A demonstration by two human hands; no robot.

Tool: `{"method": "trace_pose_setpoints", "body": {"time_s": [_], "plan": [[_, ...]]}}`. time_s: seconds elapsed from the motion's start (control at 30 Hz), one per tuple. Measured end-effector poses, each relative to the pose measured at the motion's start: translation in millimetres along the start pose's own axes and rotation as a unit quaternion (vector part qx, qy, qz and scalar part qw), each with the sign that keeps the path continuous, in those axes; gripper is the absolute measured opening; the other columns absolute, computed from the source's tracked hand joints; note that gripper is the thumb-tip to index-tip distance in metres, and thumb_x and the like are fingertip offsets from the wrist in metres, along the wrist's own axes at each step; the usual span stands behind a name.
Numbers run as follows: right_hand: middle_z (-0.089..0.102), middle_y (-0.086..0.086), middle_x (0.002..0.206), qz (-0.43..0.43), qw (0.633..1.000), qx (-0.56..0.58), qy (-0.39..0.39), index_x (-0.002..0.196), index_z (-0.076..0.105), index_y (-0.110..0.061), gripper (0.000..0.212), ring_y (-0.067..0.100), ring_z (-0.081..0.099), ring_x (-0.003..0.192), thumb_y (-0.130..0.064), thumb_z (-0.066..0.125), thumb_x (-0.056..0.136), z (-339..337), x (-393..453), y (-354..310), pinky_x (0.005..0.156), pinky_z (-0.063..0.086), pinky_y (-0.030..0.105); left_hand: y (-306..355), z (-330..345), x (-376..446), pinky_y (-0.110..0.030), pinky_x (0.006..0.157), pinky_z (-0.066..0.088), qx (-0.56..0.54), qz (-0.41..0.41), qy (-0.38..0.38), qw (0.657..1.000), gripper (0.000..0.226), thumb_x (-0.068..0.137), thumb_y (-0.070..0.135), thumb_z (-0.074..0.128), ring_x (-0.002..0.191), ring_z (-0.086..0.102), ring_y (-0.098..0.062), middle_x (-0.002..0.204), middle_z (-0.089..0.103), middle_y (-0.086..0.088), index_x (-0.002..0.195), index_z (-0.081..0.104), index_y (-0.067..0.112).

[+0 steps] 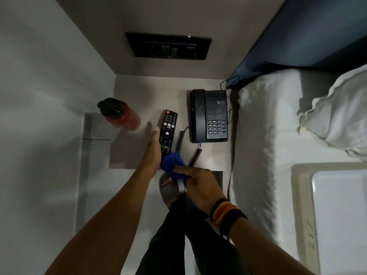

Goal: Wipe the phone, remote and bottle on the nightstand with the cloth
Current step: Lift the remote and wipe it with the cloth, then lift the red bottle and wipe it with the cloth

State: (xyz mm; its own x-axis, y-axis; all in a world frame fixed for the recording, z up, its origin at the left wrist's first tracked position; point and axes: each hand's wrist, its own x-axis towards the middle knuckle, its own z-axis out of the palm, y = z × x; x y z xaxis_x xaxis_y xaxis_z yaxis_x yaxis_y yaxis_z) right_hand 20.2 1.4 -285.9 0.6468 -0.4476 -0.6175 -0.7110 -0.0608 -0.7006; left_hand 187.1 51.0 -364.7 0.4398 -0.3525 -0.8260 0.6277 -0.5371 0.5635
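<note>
A black remote (pixel 168 132) lies lengthwise in the middle of the grey nightstand (pixel 131 153). My left hand (pixel 153 151) grips its near end along the left side. My right hand (pixel 198 185) holds a bunched blue cloth (pixel 173 164) pressed against the remote's near end. The black desk phone (pixel 209 116), handset on its cradle, sits at the right of the nightstand. A red bottle (pixel 121 114) with a black cap stands at the back left.
The phone's coiled cord (pixel 195 156) lies on the top near my right hand. A bed with white sheets (pixel 264 135) and a pillow borders the right side. A black switch panel (pixel 168 46) is on the wall behind. My sandalled foot (pixel 168 187) is below.
</note>
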Motion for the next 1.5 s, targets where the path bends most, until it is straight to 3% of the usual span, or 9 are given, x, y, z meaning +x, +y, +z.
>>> {"method": "trace_pose_setpoints", "body": {"time_s": [0.17, 0.37, 0.63, 0.7, 0.83, 0.93, 1.2, 1.37, 1.5], "plan": [[0.065, -0.003, 0.115, 0.072, 0.983, 0.147, 0.083, 0.116, 0.07, -0.026, 0.057, 0.007, 0.06, 0.098, 0.01, 0.037, 0.086, -29.2, 24.8, 3.3, 0.087, 0.046, 0.016, 19.5, 11.4, 50.0, -0.017, 0.045, 0.052, 0.115, 0.036, 0.084, 0.989, 0.033, 0.111, 0.032, 0.051, 0.057, 0.073, -0.01, 0.082, 0.071, -0.005, 0.119, 0.068, 0.004], [0.064, 0.0, 0.09, 0.144, 0.935, 0.294, 0.139, 0.092, 0.066, -0.024, 0.04, 0.024, 0.058, 0.088, 0.008, 0.045, 0.079, -44.4, 49.2, -11.3, 0.077, 0.051, 0.04, 13.7, 7.4, 65.0, -0.046, 0.103, 0.057, 0.188, -0.005, 0.125, 0.974, 0.04, 0.105, 0.03, 0.063, 0.118, 0.069, -0.04, 0.131, 0.071, -0.024, 0.129, 0.068, -0.002], [0.069, 0.016, 0.111, 0.212, 0.839, 0.498, 0.058, 0.118, 0.063, -0.015, 0.038, 0.034, 0.067, 0.094, -0.012, 0.061, 0.08, -43.8, 51.1, -24.7, 0.083, 0.054, 0.048, -19.5, -72.3, 6.5, -0.045, 0.091, 0.062, 0.122, 0.011, 0.211, 0.97, 0.018, 0.097, 0.028, 0.072, 0.105, 0.072, -0.033, 0.104, 0.075, -0.006, 0.108, 0.071, 0.014], [0.072, 0.015, 0.114, 0.209, 0.832, 0.514, 0.005, 0.122, 0.063, -0.015, 0.039, 0.033, 0.071, 0.095, -0.024, 0.07, 0.085, -40.7, 46.4, -25.2, 0.079, 0.059, 0.045, -14.5, -94.6, -12.6, -0.034, 0.09, 0.059, 0.095, 0.072, 0.227, 0.967, 0.051, 0.082, 0.04, 0.089, 0.106, 0.067, -0.016, 0.113, 0.067, 0.006, 0.124, 0.063, 0.027], [0.07, 0.016, 0.12, 0.215, 0.852, 0.477, -0.025, 0.121, 0.065, -0.017, 0.04, 0.036, 0.068, 0.106, -0.026, 0.074, 0.083, -27.2, 41.9, -30.8, 0.086, 0.057, 0.049, 29.1, -122.1, -5.4, -0.038, 0.107, 0.05, 0.111, 0.187, 0.152, 0.964, 0.117, 0.063, 0.046, 0.099, 0.142, 0.048, -0.018, 0.16, 0.044, 0.006, 0.159, 0.033, 0.039], [0.067, 0.013, 0.124, 0.164, 0.88, 0.446, -0.01, 0.121, 0.067, -0.02, 0.035, 0.036, 0.065, 0.11, -0.016, 0.068, 0.086, -22.7, 43.4, -43.0, 0.089, 0.055, 0.052, 82.1, -116.6, 13.8, -0.017, 0.092, 0.048, 0.157, 0.234, 0.11, 0.953, 0.096, 0.065, 0.039, 0.098, 0.128, 0.056, -0.009, 0.134, 0.059, 0.021, 0.149, 0.05, 0.035], [0.051, -0.005, 0.146, -0.128, 0.955, 0.229, 0.138, 0.135, 0.058, -0.029, 0.054, 0.014, 0.047, 0.134, 0.004, 0.045, 0.094, -37.3, 62.3, -128.5, 0.115, 0.036, 0.041, 143.5, -113.7, 12.4, -0.035, 0.093, 0.066, 0.191, 0.217, 0.2, 0.936, 0.068, 0.061, 0.065, 0.089, 0.096, 0.078, -0.011, 0.104, 0.082, 0.005, 0.117, 0.081, 0.029], [0.024, -0.003, 0.162, -0.318, 0.941, -0.036, 0.107, 0.145, 0.047, -0.025, 0.06, 0.028, 0.008, 0.151, -0.004, 0.038, 0.089, -18.0, 83.7, -168.0, 0.12, 0.021, 0.048, 169.7, -112.3, -2.8, -0.044, 0.08, 0.069, 0.162, 0.207, 0.175, 0.949, 0.039, 0.076, 0.051, 0.08, 0.086, 0.079, -0.026, 0.095, 0.08, -0.012, 0.088, 0.073, 0.015], [0.018, -0.001, 0.164, -0.389, 0.891, -0.228, 0.049, 0.15, 0.039, -0.021, 0.056, 0.034, -0.003, 0.151, -0.007, 0.042, 0.095, 3.0, 86.0, -138.7, 0.11, 0.033, 0.063, 179.3, -116.9, -18.3, -0.016, 0.052, 0.057, 0.058, 0.159, 0.182, 0.969, 0.035, 0.082, 0.054, 0.083, 0.061, 0.075, -0.004, 0.067, 0.078, 0.011, 0.076, 0.071, 0.022]]}}
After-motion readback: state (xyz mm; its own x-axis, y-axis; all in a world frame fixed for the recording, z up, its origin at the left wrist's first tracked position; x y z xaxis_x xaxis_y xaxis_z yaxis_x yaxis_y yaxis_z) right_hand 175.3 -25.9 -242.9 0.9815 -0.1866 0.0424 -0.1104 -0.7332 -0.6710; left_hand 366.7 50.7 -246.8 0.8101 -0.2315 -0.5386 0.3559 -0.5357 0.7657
